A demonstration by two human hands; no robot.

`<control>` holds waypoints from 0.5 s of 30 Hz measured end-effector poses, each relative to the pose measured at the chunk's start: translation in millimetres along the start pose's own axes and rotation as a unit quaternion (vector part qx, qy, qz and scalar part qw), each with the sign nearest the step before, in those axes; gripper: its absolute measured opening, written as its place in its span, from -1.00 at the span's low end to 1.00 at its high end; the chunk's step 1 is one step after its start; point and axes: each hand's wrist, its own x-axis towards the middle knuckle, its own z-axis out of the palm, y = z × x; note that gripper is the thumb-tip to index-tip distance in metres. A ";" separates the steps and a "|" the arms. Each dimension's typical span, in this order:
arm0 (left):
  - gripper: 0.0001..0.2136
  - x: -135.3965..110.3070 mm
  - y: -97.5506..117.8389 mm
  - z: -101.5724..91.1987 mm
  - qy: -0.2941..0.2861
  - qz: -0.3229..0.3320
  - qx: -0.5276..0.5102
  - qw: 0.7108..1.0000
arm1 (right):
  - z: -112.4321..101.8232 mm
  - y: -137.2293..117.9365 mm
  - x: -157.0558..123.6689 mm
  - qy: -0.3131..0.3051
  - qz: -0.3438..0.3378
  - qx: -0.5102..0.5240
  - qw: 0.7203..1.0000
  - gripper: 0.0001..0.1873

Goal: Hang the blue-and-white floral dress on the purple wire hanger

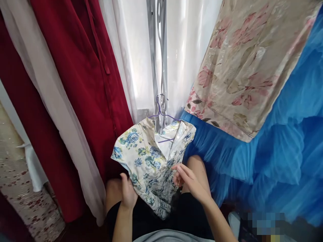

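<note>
Over the lap, the left hand (128, 194) closes on the floral satin top (147, 158) hanging from a purple hanger (164, 116), the right hand (190, 183) touching its edge, pinch unclear; it looks light, limp and slippery, best gripped at the shoulders.

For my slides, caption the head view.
Left hand grips and right hand touches a blue-floral garment on a purple hanger beside blue tulle.

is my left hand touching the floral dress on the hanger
Touching. The head view shows the left hand curled over the lower edge of the floral dress, fabric against its palm.
</note>
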 end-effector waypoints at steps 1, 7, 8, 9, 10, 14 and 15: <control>-0.53 -1.5 -1.6 -0.5 -0.007 -0.007 0.003 1.000 | 11.1 5.3 11.9 0.011 -0.012 -0.026 1.000 -0.54; -0.54 -3.3 -17.0 13.5 0.027 0.023 0.025 0.999 | 47.9 33.3 37.1 0.043 -0.069 0.023 0.996 -0.56; -0.58 0.2 -18.6 9.7 0.038 0.029 0.037 0.998 | 45.4 34.4 33.8 0.050 -0.067 0.039 0.996 -0.57; -0.62 4.9 -19.3 2.7 0.053 0.042 0.055 0.996 | 41.1 34.2 29.6 0.061 -0.062 0.049 0.995 -0.58; -0.67 10.4 -19.2 -6.8 0.078 0.067 0.079 0.992 | 35.7 32.9 25.3 0.076 -0.054 0.056 0.994 -0.58; -0.75 25.1 -15.3 -40.4 0.247 0.222 0.143 0.932 | 20.5 24.1 13.6 0.111 -0.020 0.052 0.992 -0.54; -0.76 24.3 -15.2 -40.3 0.269 0.245 0.146 0.920 | 20.8 22.5 12.6 0.107 -0.015 0.050 0.993 -0.54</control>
